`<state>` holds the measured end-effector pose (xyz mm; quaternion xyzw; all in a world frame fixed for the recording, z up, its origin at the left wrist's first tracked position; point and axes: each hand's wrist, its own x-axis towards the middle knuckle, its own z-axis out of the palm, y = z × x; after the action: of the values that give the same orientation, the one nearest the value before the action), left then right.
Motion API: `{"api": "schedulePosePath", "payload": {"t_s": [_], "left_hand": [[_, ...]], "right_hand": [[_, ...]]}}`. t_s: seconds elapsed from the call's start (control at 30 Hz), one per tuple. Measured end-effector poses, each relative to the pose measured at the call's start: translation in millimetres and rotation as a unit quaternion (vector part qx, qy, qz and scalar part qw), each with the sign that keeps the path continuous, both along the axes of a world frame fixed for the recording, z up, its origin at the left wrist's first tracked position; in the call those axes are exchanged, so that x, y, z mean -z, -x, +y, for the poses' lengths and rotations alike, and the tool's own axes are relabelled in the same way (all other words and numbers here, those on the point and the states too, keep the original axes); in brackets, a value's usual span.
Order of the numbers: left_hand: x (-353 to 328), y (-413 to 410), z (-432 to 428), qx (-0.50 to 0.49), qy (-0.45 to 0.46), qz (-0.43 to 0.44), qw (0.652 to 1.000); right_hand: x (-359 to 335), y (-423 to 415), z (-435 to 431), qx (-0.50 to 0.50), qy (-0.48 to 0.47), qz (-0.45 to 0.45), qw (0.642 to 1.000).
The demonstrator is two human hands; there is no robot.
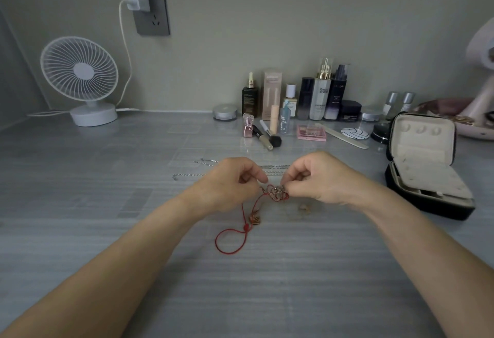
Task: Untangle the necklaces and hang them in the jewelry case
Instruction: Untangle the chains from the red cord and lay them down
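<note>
Above the worktop [128, 204], a left hand [230, 185] and right hand [316, 180] pinch a tangle [276, 193] of red cord [245, 227] and pinkish chain [278, 190], fingers [260, 177] curled tight on either side. Best teased loose loop by loop, not yanked. The open jewelry case [425, 169] waits nearby at right.

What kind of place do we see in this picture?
Most likely a dressing table at home: skincare bottles, a makeup brush, an open jewelry case and a small fan.
</note>
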<state>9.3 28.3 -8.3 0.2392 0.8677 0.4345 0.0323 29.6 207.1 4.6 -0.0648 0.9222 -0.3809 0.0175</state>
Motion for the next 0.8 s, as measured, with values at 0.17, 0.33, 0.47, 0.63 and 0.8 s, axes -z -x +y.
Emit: {"api": "schedulePosePath", "payload": {"t_s": [0.17, 0.33, 0.47, 0.63, 0.8], "left_hand": [[4.1, -5.3, 5.9, 0.025, -0.008, 0.003, 1.0], [6.4, -2.5, 5.8, 0.015, -0.023, 0.008, 1.0], [4.5, 0.3, 2.7, 0.022, -0.037, -0.024, 0.999], [2.4, -1.4, 2.3, 0.01, -0.036, -0.018, 0.999], [3.4, -2.1, 3.3, 0.008, -0.017, -0.026, 0.999]], "right_hand": [[1.2, -2.2, -4.6, -0.016, 0.038, 0.004, 0.999], [0.1, -1.9, -4.0, -0.008, 0.011, 0.015, 1.0], [-0.6, -1.3, -2.4, 0.004, -0.005, 0.027, 1.0], [-3.5, -4.8, -2.0, -0.027, 0.015, 0.028, 0.999], [5.2, -4.2, -9.3, -0.061, -0.02, 0.016, 0.998]]}}
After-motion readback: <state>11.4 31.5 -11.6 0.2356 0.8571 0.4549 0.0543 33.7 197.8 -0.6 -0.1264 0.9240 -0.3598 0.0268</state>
